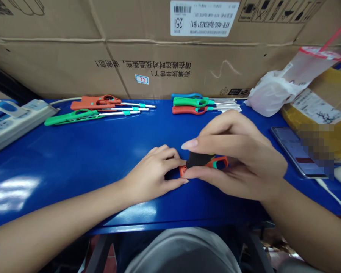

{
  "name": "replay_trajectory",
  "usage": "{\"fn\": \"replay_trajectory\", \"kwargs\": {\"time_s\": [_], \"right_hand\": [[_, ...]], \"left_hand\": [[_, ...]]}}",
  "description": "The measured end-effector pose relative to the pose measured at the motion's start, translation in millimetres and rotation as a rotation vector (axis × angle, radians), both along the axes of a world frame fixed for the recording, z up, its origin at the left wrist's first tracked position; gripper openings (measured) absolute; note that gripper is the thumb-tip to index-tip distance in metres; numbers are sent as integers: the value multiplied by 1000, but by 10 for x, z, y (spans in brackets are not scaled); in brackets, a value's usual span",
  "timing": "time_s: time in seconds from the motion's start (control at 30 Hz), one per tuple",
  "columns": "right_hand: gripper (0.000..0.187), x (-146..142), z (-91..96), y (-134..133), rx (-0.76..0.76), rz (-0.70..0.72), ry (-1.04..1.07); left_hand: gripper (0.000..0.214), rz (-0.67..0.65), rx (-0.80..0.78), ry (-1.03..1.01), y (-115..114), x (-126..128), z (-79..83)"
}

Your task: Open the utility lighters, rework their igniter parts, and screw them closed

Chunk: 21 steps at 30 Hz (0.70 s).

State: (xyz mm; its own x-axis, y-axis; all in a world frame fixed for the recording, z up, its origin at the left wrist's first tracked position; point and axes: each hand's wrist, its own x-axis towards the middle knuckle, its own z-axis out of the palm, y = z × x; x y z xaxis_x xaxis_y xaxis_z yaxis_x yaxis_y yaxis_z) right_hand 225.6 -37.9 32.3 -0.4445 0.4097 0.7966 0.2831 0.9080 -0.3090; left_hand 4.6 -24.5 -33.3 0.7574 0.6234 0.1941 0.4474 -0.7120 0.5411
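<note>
An orange gas lighter [223, 163] with a turquoise patch lies on the blue table before me, largely hidden by my right hand. My left hand [161, 168] rests on the table, its fingers and thumb closed around the lighter's left end. Between the thumb and fingers of my right hand [241, 159] is a stubby black handle with a little yellow [199, 159], held over the lighter. The handle's lower end is hidden, so the exact kind of tool does not show.
Orange and green long-nosed lighters [95, 104] lie at the back left. Blue, green and red ones [190, 102] lie further right, before a cardboard box [147, 49]. A power strip [14, 117] stands left. On the right are a phone [295, 148], a bagged cup [275, 91] and a yellow parcel [329, 102].
</note>
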Motion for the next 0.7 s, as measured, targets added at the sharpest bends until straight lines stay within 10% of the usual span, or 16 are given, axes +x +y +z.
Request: {"fn": "replay_trajectory", "kwargs": {"time_s": [0.7], "right_hand": [[41,-34,-83,13,-143,86,81]], "left_hand": [[25,35,48,-24,-25,15,16]]}}
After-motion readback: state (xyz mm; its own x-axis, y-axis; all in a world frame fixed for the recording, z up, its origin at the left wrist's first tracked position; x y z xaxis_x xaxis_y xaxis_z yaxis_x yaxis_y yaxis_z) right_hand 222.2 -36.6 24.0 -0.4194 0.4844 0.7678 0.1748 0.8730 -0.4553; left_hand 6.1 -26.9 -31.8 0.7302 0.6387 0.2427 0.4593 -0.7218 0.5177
